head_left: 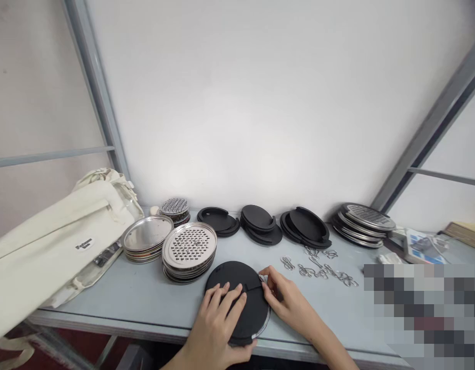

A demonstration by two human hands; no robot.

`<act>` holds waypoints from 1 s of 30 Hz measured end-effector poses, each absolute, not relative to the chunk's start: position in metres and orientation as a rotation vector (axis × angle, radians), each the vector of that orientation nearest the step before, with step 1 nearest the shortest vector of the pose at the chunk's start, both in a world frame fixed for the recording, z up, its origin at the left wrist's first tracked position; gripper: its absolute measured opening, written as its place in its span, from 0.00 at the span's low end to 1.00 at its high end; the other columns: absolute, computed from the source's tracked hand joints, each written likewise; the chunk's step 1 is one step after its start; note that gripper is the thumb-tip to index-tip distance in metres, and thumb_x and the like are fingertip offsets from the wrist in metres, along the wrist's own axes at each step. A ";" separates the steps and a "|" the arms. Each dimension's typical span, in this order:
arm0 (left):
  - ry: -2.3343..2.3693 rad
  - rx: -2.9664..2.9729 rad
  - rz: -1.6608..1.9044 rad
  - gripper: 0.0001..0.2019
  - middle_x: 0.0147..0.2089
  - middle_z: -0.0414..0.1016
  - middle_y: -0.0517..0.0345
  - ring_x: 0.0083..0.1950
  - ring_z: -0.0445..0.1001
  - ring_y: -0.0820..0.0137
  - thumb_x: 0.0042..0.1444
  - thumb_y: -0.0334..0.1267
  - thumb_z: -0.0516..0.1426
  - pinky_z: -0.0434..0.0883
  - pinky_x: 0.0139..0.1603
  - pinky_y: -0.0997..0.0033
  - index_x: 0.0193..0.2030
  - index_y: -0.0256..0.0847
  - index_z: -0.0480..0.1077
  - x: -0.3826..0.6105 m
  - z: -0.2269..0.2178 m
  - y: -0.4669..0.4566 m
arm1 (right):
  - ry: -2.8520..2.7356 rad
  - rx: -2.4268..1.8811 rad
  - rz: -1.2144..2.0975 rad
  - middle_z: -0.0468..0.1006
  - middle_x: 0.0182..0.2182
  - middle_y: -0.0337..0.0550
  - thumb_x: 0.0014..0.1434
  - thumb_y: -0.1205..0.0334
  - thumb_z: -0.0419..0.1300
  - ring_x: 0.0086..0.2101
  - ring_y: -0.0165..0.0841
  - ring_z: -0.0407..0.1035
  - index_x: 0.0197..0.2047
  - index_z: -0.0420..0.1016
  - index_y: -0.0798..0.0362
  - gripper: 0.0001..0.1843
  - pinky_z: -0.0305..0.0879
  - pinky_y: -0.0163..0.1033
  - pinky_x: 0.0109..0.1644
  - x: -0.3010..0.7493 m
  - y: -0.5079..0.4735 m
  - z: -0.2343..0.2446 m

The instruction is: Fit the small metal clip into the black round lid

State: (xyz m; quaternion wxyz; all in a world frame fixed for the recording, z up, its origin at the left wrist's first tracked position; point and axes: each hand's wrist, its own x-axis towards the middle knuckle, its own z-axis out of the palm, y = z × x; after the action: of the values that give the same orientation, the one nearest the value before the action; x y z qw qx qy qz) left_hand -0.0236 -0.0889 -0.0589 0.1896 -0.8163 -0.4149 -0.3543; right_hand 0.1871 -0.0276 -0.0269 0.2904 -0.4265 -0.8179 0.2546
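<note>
A round black plastic holder (242, 303) lies at the table's front edge, with a shiny metal rim showing along its lower right side. My left hand (221, 321) is spread over its top, the thumb at the near edge, so the holder is gripped. At its right edge, my right hand (280, 295) pinches a small silvery wire clip (262, 278), mostly hidden by the fingers, against the holder beside a raised black strip (254, 287). Several loose wire clips (313, 268) lie beyond my right hand.
Stacked metal grater discs (189, 246), plain-topped metal discs (148, 234) and smaller grater discs (174, 206) stand left. Black holders (219, 221) line the back by the wall. Another disc stack (364, 218) is at back right. A cream bag (79, 231) covers the left end.
</note>
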 end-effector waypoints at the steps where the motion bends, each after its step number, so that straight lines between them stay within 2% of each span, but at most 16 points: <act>1: -1.158 -2.294 -0.976 0.29 0.58 0.72 0.55 0.55 0.70 0.58 0.51 0.54 0.60 0.62 0.58 0.57 0.56 0.39 0.69 -0.024 -0.057 -0.089 | -2.181 -1.143 0.688 0.63 0.26 0.34 0.67 0.60 0.46 0.26 0.31 0.63 0.45 0.61 0.50 0.07 0.61 0.35 0.32 0.187 -0.027 -0.028; 30: -1.146 -2.303 -0.949 0.28 0.57 0.72 0.54 0.55 0.70 0.57 0.51 0.53 0.59 0.63 0.56 0.56 0.55 0.38 0.69 -0.024 -0.049 -0.091 | -2.180 -1.160 0.734 0.59 0.25 0.31 0.67 0.59 0.46 0.24 0.30 0.60 0.47 0.60 0.51 0.08 0.57 0.34 0.31 0.187 -0.029 -0.027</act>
State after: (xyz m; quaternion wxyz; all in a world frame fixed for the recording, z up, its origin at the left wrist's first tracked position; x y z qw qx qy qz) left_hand -0.0245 -0.0906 -0.0493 0.1983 -0.8233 -0.4096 -0.3393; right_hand 0.1875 -0.0286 -0.0272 0.2792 -0.4323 -0.8126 0.2736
